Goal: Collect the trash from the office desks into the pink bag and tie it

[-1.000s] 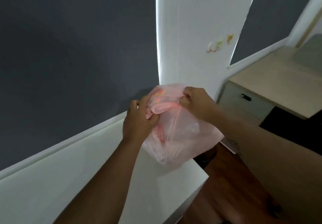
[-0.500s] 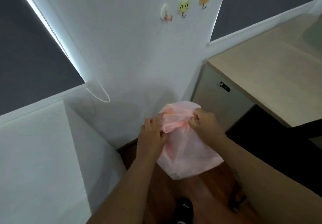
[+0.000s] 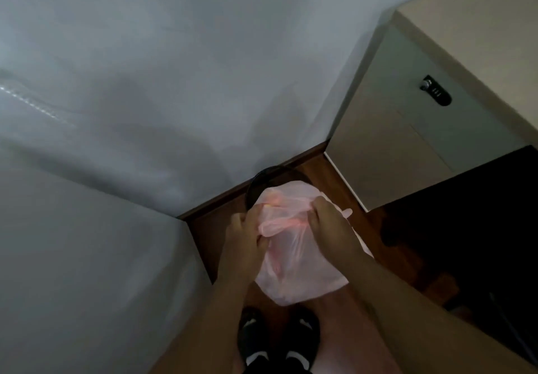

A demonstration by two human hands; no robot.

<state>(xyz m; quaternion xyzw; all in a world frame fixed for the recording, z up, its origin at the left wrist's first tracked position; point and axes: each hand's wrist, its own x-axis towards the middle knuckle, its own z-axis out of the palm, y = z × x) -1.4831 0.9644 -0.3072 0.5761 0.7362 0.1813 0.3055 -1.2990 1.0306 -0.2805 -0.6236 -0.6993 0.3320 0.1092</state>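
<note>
The pink bag point(image 3: 294, 271) hangs full and rounded in front of me, above the wooden floor. My left hand point(image 3: 244, 234) grips the gathered plastic at the bag's left top. My right hand point(image 3: 329, 222) pinches the other side of the twisted neck, with a loose pink flap poking out past my knuckles. A stretched pink band runs between the two hands. What is inside the bag cannot be made out through the plastic.
A round black bin point(image 3: 270, 181) stands on the floor behind the bag, against the white wall point(image 3: 174, 82). A grey cabinet with a lock point(image 3: 407, 140) sits right. A white desk side point(image 3: 87, 257) fills the left. My black shoes point(image 3: 276, 341) are below.
My view has tilted down from the desk and wall to the floor. The bag has come off the white desk and now hangs over the floor near the black bin, both hands still gripping it.
</note>
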